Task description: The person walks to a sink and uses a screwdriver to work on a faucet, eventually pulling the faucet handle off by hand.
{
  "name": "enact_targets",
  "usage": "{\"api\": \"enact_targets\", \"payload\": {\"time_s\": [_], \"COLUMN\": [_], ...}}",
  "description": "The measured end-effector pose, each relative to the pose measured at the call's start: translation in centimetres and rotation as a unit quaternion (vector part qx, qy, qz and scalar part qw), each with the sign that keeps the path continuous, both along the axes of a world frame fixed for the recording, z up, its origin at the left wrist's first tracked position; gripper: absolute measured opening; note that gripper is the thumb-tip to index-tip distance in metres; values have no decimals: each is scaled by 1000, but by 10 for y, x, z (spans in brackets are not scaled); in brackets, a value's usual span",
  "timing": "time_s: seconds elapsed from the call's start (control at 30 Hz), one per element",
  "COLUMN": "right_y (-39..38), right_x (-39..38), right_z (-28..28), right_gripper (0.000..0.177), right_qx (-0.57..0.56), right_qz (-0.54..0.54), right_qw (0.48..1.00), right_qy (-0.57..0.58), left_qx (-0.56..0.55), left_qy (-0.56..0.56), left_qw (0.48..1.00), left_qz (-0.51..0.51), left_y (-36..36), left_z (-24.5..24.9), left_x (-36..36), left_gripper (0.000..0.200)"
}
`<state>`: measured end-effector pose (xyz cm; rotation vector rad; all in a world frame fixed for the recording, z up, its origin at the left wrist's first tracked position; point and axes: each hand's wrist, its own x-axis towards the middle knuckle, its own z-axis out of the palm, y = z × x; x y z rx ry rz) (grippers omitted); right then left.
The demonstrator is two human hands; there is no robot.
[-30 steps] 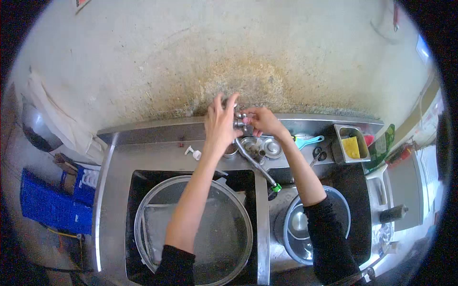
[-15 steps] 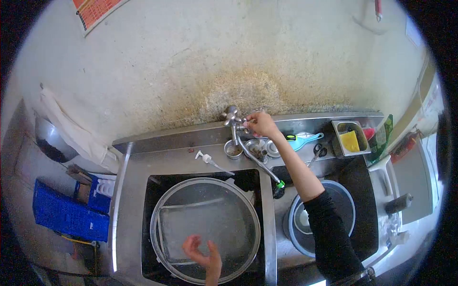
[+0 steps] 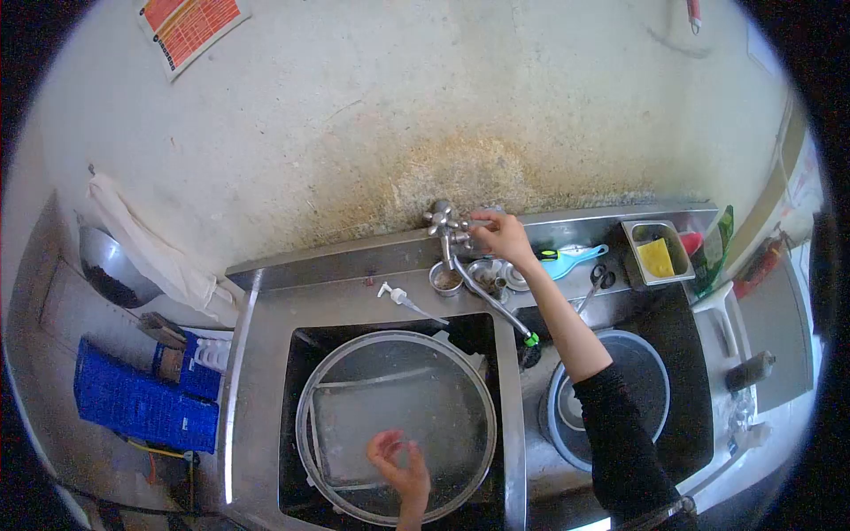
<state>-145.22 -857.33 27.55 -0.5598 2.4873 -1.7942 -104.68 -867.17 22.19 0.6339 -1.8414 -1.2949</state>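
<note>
My right hand is at the wall tap, its fingers curled close beside the right knob; whether they touch it is unclear. My left hand hovers over the large round basin in the left sink, fingers apart and nothing in them. Under my right arm, a grey-blue round tub with a white bowl inside sits in the right sink. The tap's spout ends in a green tip over the divider side of the right sink.
Behind the sinks are small metal bowls, a white pump, a light-blue brush, scissors and a metal container with a yellow sponge. Blue crates stand at the left, a dark bottle at the right.
The view has shifted, so the scene sits slightly further right. My right hand's fingers have spread a little beside the knob. My left hand remains over the basin, fingers apart.
</note>
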Motion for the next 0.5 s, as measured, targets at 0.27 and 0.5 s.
{"api": "enact_targets", "payload": {"time_s": [0.27,0.5], "right_y": [22,35], "right_x": [0,10], "right_z": [-5,2], "right_gripper": [30,31], "right_qx": [31,-10], "right_qz": [-5,20], "right_qw": [998,1000], "right_qy": [46,-8], "left_qx": [-10,-15], "left_qy": [-8,-36], "left_qw": [995,993], "left_qz": [-94,-113], "left_y": [24,22], "left_z": [-2,-16], "left_x": [-32,-31], "left_gripper": [43,38]}}
